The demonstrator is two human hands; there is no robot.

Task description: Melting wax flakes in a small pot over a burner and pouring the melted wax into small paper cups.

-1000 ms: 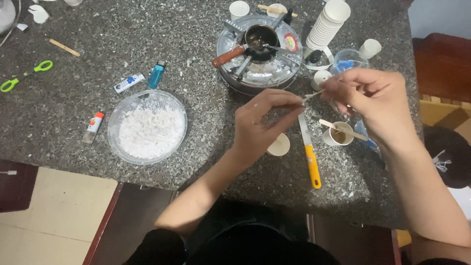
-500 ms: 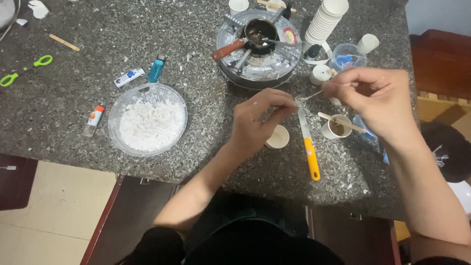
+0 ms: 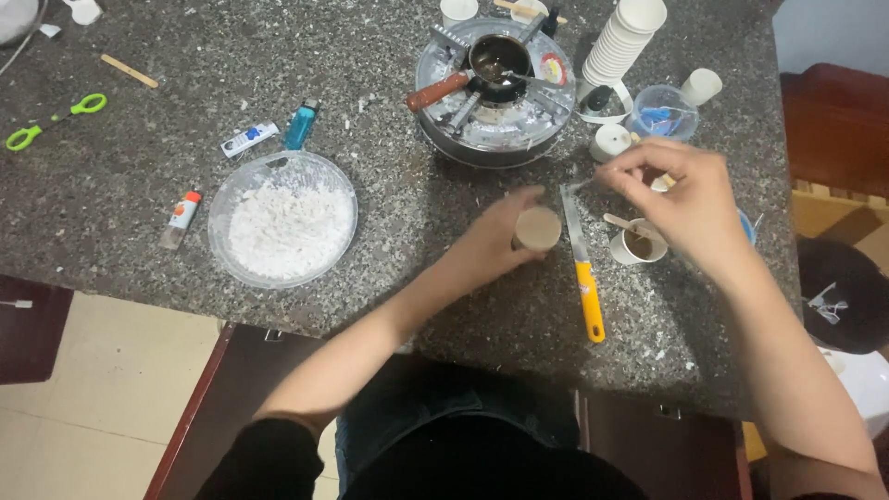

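The left hand (image 3: 491, 243) wraps around a small paper cup (image 3: 537, 228), tipping its open mouth toward the camera above the granite counter (image 3: 120, 231); the right hand (image 3: 681, 199) pinches a thin white wick (image 3: 582, 184) just above the yellow-handled knife (image 3: 582, 268)

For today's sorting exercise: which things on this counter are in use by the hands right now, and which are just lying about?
In use:
left hand holding a small paper cup
right hand pinching a thin white wick

Lying about:
green-handled scissors
blue lighter
glue tube
bowl of white flakes
yellow-handled knife
stack of paper cups
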